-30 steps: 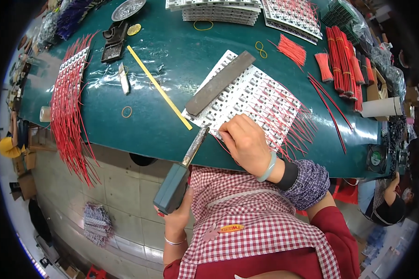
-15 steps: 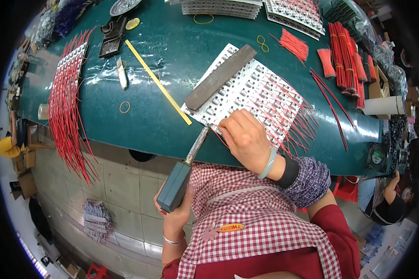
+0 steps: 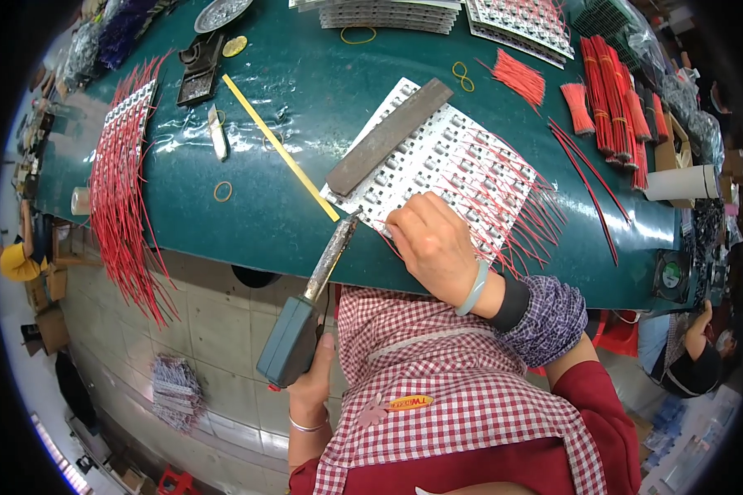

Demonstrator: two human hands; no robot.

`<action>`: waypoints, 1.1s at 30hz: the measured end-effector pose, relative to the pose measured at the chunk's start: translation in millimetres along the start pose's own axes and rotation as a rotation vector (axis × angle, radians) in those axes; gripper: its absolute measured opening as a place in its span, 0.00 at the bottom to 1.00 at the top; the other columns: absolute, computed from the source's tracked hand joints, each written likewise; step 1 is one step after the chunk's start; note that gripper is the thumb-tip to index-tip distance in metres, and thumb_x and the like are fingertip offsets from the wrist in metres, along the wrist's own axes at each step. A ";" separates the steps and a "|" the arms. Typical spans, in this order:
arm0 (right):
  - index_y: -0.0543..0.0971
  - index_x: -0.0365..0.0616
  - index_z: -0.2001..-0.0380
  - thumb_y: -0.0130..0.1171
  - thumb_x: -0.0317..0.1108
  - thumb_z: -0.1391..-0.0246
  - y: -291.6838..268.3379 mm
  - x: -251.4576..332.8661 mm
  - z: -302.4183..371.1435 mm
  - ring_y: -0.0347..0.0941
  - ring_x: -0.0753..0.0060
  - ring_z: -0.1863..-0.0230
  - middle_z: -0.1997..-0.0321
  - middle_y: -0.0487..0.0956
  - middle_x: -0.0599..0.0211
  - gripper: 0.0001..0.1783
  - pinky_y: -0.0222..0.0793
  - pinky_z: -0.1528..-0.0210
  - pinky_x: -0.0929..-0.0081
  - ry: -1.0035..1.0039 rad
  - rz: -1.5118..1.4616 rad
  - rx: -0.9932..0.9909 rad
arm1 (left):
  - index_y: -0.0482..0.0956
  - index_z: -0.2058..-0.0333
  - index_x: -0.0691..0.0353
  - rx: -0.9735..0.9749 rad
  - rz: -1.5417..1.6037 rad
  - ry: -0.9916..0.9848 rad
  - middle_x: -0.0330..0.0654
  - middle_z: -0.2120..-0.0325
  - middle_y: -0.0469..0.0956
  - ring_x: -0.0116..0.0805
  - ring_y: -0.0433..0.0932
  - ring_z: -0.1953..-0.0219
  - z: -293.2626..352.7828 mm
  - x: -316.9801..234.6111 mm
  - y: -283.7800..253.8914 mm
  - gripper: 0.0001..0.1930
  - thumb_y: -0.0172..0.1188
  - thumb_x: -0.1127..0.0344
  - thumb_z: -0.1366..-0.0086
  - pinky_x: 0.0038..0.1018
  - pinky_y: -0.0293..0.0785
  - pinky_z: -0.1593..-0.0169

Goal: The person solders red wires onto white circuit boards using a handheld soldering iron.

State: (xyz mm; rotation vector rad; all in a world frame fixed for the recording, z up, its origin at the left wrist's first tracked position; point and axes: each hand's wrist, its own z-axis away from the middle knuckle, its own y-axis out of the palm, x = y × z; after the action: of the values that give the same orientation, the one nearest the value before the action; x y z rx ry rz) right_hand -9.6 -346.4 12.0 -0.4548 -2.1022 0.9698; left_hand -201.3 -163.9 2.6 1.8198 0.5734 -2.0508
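Holding a dark green soldering gun (image 3: 289, 337), the left hand (image 3: 312, 378) is curled round its handle, the tool's tip by the near-left edge of a white board (image 3: 428, 176) on the desk (image 3: 248, 219). From here, the right hand (image 3: 434, 247) has its fingers drawn together over the board's near edge; whether they pinch anything, I can't tell.

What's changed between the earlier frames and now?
The left hand swung the green soldering tool leftward; its tip shifted left and slightly away from the person, farther from the right hand's fingertips. Nothing visibly picked up or released. Unchanged: right hand at the white board, dark bar lying across it.
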 end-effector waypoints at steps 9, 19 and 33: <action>0.77 0.42 0.68 0.64 0.24 0.53 -53.2 -40.6 -3.3 0.73 0.53 0.62 0.67 0.73 0.59 0.08 0.72 0.61 0.60 0.051 0.067 -0.026 | 0.73 0.44 0.72 -0.057 0.166 -0.065 0.48 0.54 0.79 0.23 0.70 0.77 -18.1 -6.4 32.0 0.22 0.61 0.84 0.38 0.22 0.68 0.75; 0.77 0.43 0.71 0.65 0.31 0.55 -85.6 -208.7 -76.1 0.72 0.51 0.56 0.62 0.75 0.56 0.08 0.72 0.54 0.58 -0.105 0.578 -0.176 | 0.77 0.49 0.68 -0.006 0.071 -0.080 0.40 0.57 0.81 0.30 0.80 0.56 -25.2 -2.6 35.4 0.20 0.69 0.78 0.40 0.27 0.77 0.55; 0.76 0.40 0.73 0.65 0.26 0.50 -79.7 -261.0 -85.8 0.72 0.51 0.60 0.67 0.75 0.58 0.06 0.70 0.57 0.57 0.071 0.577 -0.139 | 0.82 0.60 0.68 0.021 0.139 0.056 0.32 0.71 0.81 0.18 0.74 0.68 -35.5 -17.1 69.9 0.10 0.69 0.72 0.38 0.21 0.72 0.65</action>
State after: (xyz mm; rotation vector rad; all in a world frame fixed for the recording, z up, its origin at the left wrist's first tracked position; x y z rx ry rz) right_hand 224.2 -508.3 -19.7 -1.1943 -2.0161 1.0997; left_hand -133.8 -206.3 11.0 1.8790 0.4288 -1.9276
